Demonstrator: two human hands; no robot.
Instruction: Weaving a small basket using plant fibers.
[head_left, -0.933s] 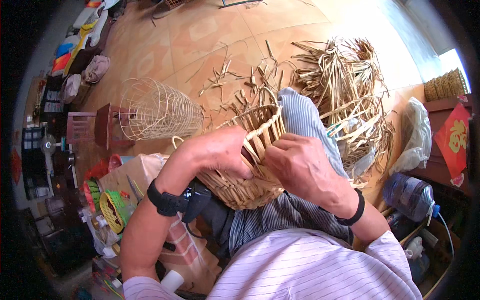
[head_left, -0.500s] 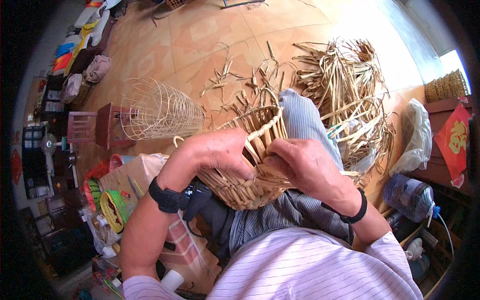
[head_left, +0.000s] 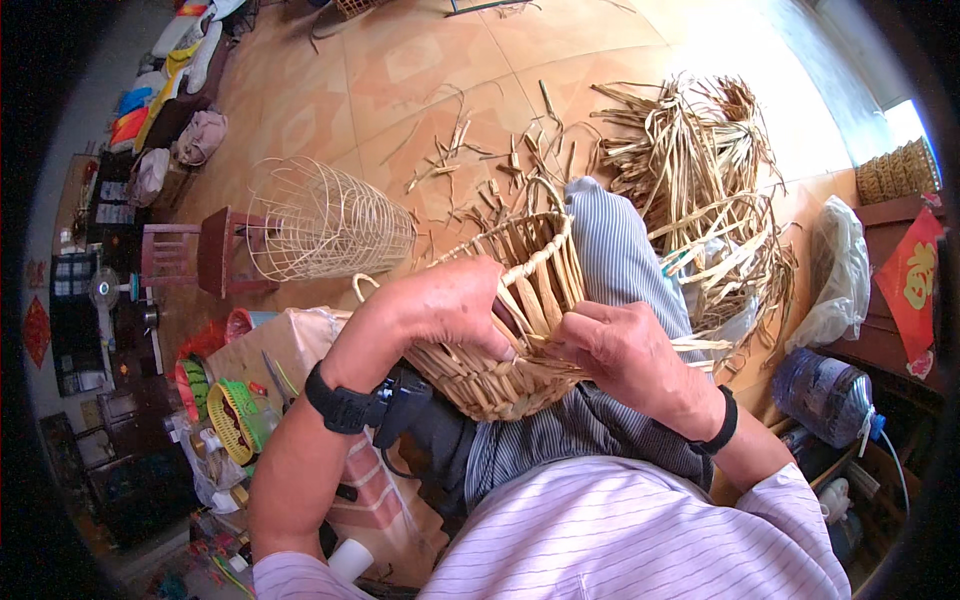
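Note:
A half-woven basket [head_left: 505, 385] of dried straw-coloured strips, with a braided rim and loop handles, rests in my lap over striped trousers. My left hand [head_left: 450, 310] is curled over its near left side, fingers partly hidden inside and thumb pressing on the weave. On the basket's right side my right hand [head_left: 625, 360] pinches a pale flat strip [head_left: 700, 344], whose loose end sticks out to the right. Dark spokes and pale strips meet between my two thumbs.
Dried leaf strips [head_left: 680, 150] lie heaped ahead right, with scraps on the tiles. A wire-like openwork frame [head_left: 325, 220] and wooden stool [head_left: 215, 250] stand left. A cloth-covered surface [head_left: 280, 350] holds colourful baskets. A water jug [head_left: 820, 395] and plastic bag [head_left: 835, 265] are at right.
My right hand has moved slightly down and right, fingers shifting into a pinch. The loose strip end now shows out to the right. My left hand keeps its place on the basket.

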